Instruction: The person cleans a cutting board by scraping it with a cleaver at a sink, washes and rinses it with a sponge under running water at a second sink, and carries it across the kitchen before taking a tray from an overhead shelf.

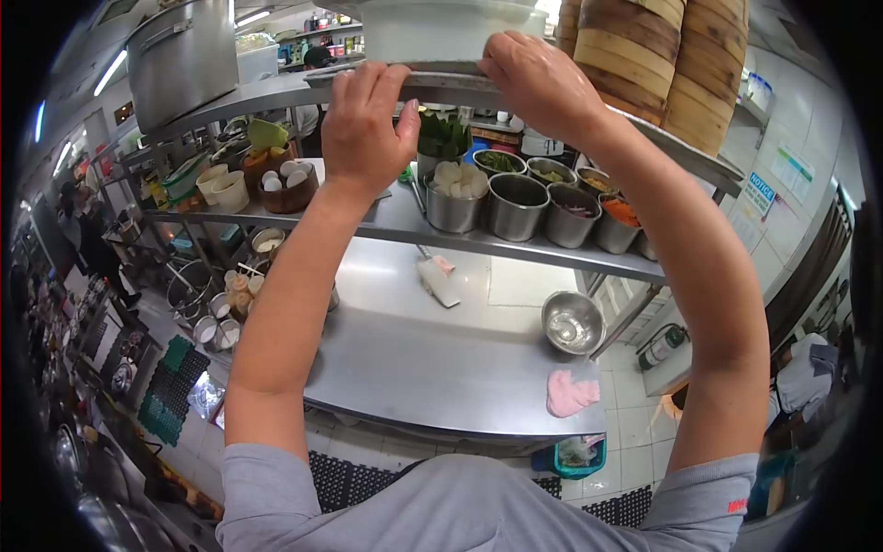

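Note:
Both arms are raised to the top shelf, where a translucent white plastic tub (441, 32) sits on a thin metal tray (446, 68). My left hand (368, 129) rests its fingertips at the tray's front edge, left of the tub, with the thumb held apart. My right hand (543, 87) has its fingers curled on the tray edge at the tub's lower right; its fingertips are partly hidden. On the shelf below stand a metal container of pale round slices (457, 181), dark green leaves (444, 138) and an open steel container (519, 202).
Stacked bamboo steamers (635, 55) stand right of the tub, and a large steel pot (179, 60) left. Below, the steel worktop (405, 359) holds a cleaver-like blade (439, 281), a metal bowl (573, 322) and a pink cloth (571, 393). People are at far left and far right.

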Demonstrator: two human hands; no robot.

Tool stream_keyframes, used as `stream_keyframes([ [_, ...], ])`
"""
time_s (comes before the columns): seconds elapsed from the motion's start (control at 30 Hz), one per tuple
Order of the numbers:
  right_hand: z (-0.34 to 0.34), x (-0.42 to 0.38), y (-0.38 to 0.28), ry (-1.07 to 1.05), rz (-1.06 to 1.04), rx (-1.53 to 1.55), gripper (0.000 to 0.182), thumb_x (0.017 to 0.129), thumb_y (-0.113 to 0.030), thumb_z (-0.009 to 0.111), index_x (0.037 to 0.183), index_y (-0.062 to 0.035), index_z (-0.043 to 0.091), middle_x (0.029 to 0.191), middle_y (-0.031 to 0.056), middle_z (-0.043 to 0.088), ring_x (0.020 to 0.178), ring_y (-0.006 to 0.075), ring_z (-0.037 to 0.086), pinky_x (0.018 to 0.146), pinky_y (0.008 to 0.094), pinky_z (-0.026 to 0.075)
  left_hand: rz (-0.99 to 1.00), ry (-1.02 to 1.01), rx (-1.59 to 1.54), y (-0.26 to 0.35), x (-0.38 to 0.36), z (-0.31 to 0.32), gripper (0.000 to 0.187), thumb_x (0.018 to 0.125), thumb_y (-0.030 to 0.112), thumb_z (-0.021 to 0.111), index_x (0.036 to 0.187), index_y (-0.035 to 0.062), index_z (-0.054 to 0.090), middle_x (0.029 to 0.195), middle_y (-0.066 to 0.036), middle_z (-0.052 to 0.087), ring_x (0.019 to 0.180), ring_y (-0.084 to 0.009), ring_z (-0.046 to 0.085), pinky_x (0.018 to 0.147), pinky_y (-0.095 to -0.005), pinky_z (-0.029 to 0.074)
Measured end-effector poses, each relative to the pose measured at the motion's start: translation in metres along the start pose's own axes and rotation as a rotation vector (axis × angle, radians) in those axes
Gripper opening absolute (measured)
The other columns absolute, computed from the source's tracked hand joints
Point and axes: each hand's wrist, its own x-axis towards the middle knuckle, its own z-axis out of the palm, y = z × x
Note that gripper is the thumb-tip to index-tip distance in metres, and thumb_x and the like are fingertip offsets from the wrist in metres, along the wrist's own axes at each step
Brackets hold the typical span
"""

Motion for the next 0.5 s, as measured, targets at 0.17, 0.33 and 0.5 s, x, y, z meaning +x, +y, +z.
stream_keyframes([
  [0.17, -0.008, 0.008, -0.001, -0.003, 0.026, -0.001, 0.021, 0.107, -0.023, 0.062, 0.102, -0.0039, 0.067, 0.099, 0.0183, 0.074, 0.099, 0.0435, 0.071, 0.086, 0.0552, 0.055, -0.115, 0.006, -0.02, -0.002, 0.002, 0.004, 0.043, 0.083, 0.013, 0.082, 0.124, 0.0121, 0.069, 0.112, -0.01, 0.056, 0.109, -0.0335, 0.057, 0.093, -0.0452, 0.053],
  [0.33, -0.003, 0.01, 0.004, 0.003, -0.037, -0.002, 0.021, 0.105, -0.027, 0.065, 0.104, -0.0056, 0.066, 0.096, 0.0174, 0.075, 0.094, 0.0423, 0.073, 0.082, 0.055, 0.057, -0.192, 0.048, -0.059, -0.01, 0.006, 0.01, 0.041, 0.078, 0.008, 0.085, 0.116, 0.0112, 0.07, 0.112, -0.009, 0.059, 0.112, -0.0328, 0.057, 0.1, -0.0461, 0.049],
  [0.5, -0.013, 0.019, 0.006, -0.128, 0.046, 0.086, 0.033, 0.097, -0.035, 0.075, 0.105, -0.0047, 0.065, 0.089, 0.02, 0.075, 0.086, 0.0418, 0.074, 0.076, 0.0522, 0.057, -0.195, 0.088, -0.111, -0.013, 0.005, 0.014, 0.04, 0.076, 0.005, 0.087, 0.111, 0.01, 0.069, 0.113, -0.009, 0.059, 0.114, -0.0331, 0.056, 0.102, -0.0456, 0.048],
])
